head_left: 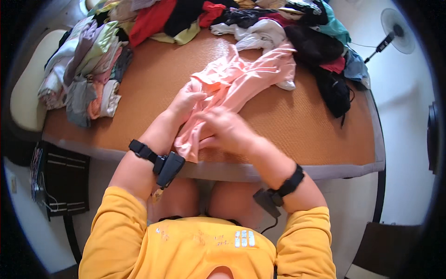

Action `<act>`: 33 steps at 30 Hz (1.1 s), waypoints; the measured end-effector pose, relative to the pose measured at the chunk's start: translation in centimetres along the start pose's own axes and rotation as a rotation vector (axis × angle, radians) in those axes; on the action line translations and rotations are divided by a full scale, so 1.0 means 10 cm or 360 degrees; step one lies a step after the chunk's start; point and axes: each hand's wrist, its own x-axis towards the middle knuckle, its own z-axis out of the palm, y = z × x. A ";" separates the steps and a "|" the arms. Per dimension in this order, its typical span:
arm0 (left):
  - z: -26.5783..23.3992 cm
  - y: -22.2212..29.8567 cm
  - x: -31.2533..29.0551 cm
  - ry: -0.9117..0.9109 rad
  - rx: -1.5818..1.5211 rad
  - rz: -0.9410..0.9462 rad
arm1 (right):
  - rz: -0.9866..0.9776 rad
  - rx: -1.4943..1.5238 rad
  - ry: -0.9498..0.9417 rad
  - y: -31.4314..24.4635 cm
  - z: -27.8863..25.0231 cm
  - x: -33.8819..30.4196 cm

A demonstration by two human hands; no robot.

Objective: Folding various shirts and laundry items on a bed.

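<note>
A thin pink garment (248,79) lies crumpled across the orange-brown mat, from near the bed's front edge toward the heap at the back right. Its exact kind is hard to make out. My left hand (186,100) is closed on its left edge, thumb and fingers pinching the cloth. Over the lower part of the garment, my right hand (227,129) is slightly blurred, its thumb and fingers apart. Whether the right fingertips touch the fabric is unclear. The near end of the cloth hangs in folds between my forearms.
Folded clothes stand in a stack (86,74) at the left. A loose heap of clothes (311,44) fills the back and right of the woven mat (297,130). Beyond the right edge is a fan (397,31); a dark rack (67,179) stands at lower left.
</note>
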 end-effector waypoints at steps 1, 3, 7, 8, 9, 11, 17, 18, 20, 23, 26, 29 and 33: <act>0.08 0.05 -0.05 0.0024 -0.0103 0.0009 | 0.0045 -0.0357 0.0096 0.03 -0.16 -0.10; 0.06 0.16 -0.15 0.0170 -0.0191 0.0091 | 0.0313 -0.0768 0.0173 0.22 -0.26 -0.33; -0.72 0.46 -0.44 0.0436 -0.0175 0.0241 | 0.0537 -0.0959 0.0278 0.48 -0.50 -0.53; -0.94 0.52 -0.54 0.0563 -0.0151 0.0221 | 0.0606 -0.0753 0.0110 0.57 -0.56 -0.57; -1.18 0.60 -0.64 0.0700 -0.0121 0.0204 | 0.0525 -0.0805 0.0276 0.54 -0.54 -0.48; -1.68 0.65 -0.79 0.0832 -0.0100 0.0078 | 0.0347 -0.0883 0.0611 0.39 -0.55 -0.26; -1.57 0.56 -0.82 0.0817 0.0220 0.0293 | 0.0437 -0.1329 0.0136 1.02 -0.55 -0.18; -1.35 0.63 -0.85 0.0895 0.0235 0.0244 | 0.0483 -0.1208 0.0110 0.76 -0.45 -0.05; -1.26 0.69 -0.82 0.0599 0.0543 0.0265 | 0.0346 -0.1037 0.0021 0.33 -0.18 0.05; -1.08 0.51 -0.70 0.0455 0.1349 0.0646 | 0.0329 -0.0324 -0.0393 -0.42 0.23 0.01; -0.82 0.58 -0.23 0.0117 0.1583 0.0475 | 0.0198 0.0372 -0.0510 -0.65 0.15 0.00; -0.57 0.97 0.30 -0.0045 0.1996 0.1018 | 0.0145 0.0308 -0.0178 -0.33 0.05 0.05; -0.08 1.15 0.63 0.0428 0.2423 0.1021 | 0.0537 -0.1278 0.0141 0.42 -0.57 -0.17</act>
